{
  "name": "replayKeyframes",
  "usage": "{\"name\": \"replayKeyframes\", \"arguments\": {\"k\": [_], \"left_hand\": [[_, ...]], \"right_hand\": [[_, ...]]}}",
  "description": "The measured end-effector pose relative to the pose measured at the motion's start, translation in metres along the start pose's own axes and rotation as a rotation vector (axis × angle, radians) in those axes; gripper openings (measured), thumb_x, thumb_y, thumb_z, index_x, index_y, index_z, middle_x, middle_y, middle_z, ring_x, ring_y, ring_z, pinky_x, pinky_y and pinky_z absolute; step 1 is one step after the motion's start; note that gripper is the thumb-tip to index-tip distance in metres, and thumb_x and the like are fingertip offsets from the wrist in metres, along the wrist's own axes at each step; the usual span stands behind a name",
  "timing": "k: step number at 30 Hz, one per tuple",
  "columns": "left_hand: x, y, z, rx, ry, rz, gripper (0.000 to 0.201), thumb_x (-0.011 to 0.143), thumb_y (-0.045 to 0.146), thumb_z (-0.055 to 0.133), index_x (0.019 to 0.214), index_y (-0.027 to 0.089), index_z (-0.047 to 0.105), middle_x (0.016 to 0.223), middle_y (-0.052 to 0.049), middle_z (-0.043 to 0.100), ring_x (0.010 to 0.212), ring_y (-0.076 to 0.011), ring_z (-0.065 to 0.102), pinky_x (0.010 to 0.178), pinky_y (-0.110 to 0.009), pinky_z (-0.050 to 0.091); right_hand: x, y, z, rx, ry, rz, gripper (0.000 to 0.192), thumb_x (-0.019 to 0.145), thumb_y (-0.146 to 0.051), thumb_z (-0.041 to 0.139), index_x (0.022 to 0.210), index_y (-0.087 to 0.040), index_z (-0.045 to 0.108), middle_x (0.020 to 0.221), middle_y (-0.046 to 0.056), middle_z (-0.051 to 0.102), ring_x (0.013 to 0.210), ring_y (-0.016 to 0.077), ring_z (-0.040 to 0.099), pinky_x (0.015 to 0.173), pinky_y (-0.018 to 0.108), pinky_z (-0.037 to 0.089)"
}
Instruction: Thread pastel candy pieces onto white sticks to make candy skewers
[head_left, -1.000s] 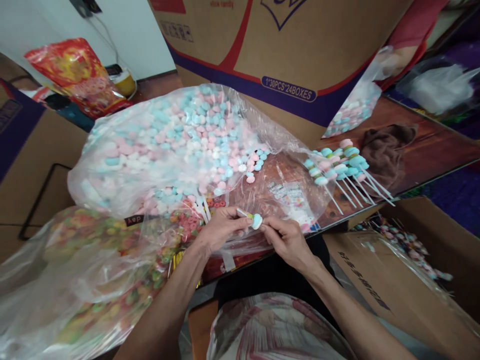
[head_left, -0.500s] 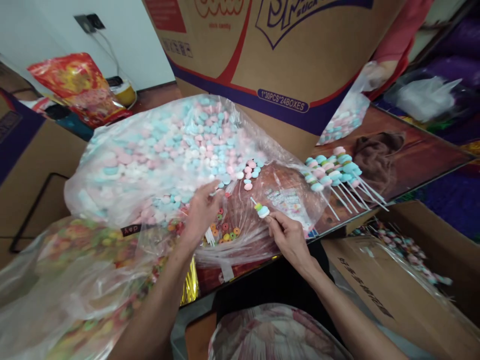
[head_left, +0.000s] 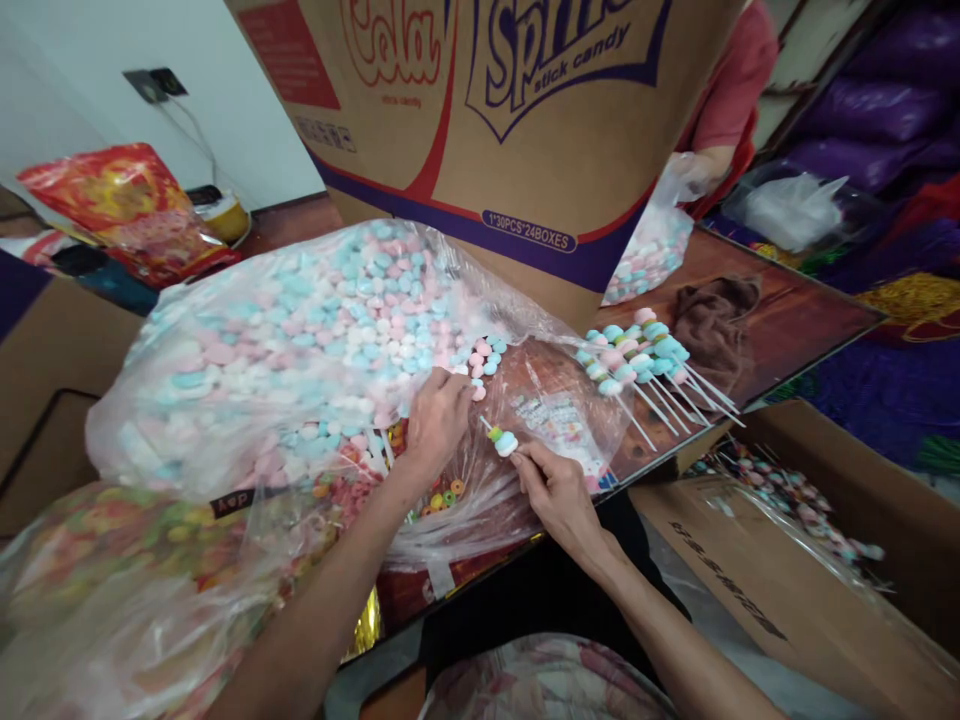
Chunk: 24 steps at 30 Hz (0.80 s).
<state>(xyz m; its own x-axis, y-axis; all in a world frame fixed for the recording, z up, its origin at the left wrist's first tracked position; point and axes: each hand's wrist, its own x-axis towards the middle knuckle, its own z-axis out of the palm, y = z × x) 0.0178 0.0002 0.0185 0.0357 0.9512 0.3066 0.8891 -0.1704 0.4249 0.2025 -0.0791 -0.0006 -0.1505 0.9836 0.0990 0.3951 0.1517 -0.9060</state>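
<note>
Over the candy bag [head_left: 300,330], left hand [head_left: 439,420] curls onto loose candies while right hand [head_left: 551,490] pinches a candy stick [head_left: 501,440].

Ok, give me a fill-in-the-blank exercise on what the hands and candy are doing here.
1. The right hand holds a candy stick threaded so far with ____ pieces.
2. The left hand reaches into the big clear bag of pink, white and ____ candies.
3. The finished sticks lie on the table to the ____ of that bag.

Missing words: two; blue; right
</note>
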Motion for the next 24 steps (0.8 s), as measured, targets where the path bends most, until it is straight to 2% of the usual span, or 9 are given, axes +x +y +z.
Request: {"name": "replayKeyframes", "arguments": {"k": [2,5,9,11,15,19,23,24], "left_hand": [[0.001,0.003,0.004,-0.031,-0.101,-0.004,0.02,0.093,0.027,0.054,0.094,0.02,0.073,0.091,-0.008,0.06,0.085,-0.0221,0.06,0.074,-0.032,0.045],[0.003,-0.001,0.008,-0.124,-0.124,-0.074,0.017,0.088,0.026,0.058,0.092,0.02,0.073,0.089,-0.008,0.063,0.085,-0.0222,0.06,0.074,-0.032,0.044],[0.012,-0.01,0.01,-0.534,-0.164,-0.272,0.022,0.079,0.037,0.065,0.085,0.017,0.071,0.081,-0.006,0.068,0.073,-0.0187,0.061,0.068,-0.03,0.044],[0.019,-0.013,0.012,-0.672,-0.178,-0.347,0.026,0.076,0.042,0.065,0.08,0.017,0.068,0.076,-0.004,0.068,0.067,-0.0171,0.061,0.064,-0.028,0.043],[0.036,-0.014,0.018,-0.516,-0.186,-0.311,0.015,0.073,0.033,0.062,0.068,0.019,0.063,0.066,-0.001,0.065,0.062,-0.016,0.058,0.061,-0.028,0.04],[0.039,-0.011,0.021,-0.414,-0.22,-0.273,0.01,0.072,0.025,0.063,0.063,0.021,0.06,0.061,0.0,0.061,0.061,-0.0168,0.056,0.06,-0.029,0.038],[0.028,-0.009,0.022,-0.297,-0.172,-0.19,0.004,0.08,0.022,0.058,0.081,0.02,0.062,0.074,-0.002,0.063,0.07,-0.0189,0.059,0.067,-0.031,0.043],[0.023,-0.008,0.022,-0.268,-0.148,-0.139,0.011,0.081,0.02,0.057,0.09,0.019,0.063,0.08,-0.003,0.063,0.075,-0.0197,0.059,0.07,-0.031,0.044]], "right_hand": [[0.0,0.0,0.0,0.004,0.005,0.0,0.026,0.098,-0.03,0.048,0.077,-0.02,0.059,0.059,-0.004,0.048,0.054,0.0127,0.045,0.057,0.025,0.036],[0.0,0.001,0.001,0.014,0.01,-0.003,0.025,0.098,-0.03,0.048,0.079,-0.021,0.061,0.058,-0.003,0.049,0.054,0.0134,0.045,0.055,0.025,0.036],[0.0,0.002,0.001,0.017,0.013,-0.004,0.025,0.098,-0.031,0.048,0.08,-0.021,0.063,0.059,-0.003,0.051,0.054,0.0136,0.047,0.056,0.025,0.036],[0.0,0.001,0.001,0.012,0.009,-0.002,0.025,0.098,-0.03,0.048,0.08,-0.021,0.062,0.059,-0.003,0.051,0.055,0.0135,0.047,0.056,0.025,0.036],[0.0,0.001,0.001,0.007,0.004,0.004,0.024,0.098,-0.029,0.049,0.082,-0.02,0.063,0.06,-0.003,0.051,0.056,0.013,0.048,0.058,0.025,0.036],[0.0,0.001,0.0,0.02,-0.009,0.007,0.026,0.098,-0.029,0.048,0.077,-0.02,0.06,0.06,-0.003,0.049,0.055,0.0126,0.047,0.058,0.025,0.036],[0.001,-0.001,0.0,0.029,0.002,0.006,0.024,0.098,-0.03,0.049,0.08,-0.02,0.062,0.059,-0.003,0.05,0.055,0.0133,0.047,0.057,0.025,0.036],[0.001,-0.001,0.0,0.031,0.008,0.012,0.024,0.098,-0.03,0.049,0.08,-0.02,0.062,0.059,-0.003,0.05,0.056,0.0134,0.047,0.057,0.025,0.036]]}}
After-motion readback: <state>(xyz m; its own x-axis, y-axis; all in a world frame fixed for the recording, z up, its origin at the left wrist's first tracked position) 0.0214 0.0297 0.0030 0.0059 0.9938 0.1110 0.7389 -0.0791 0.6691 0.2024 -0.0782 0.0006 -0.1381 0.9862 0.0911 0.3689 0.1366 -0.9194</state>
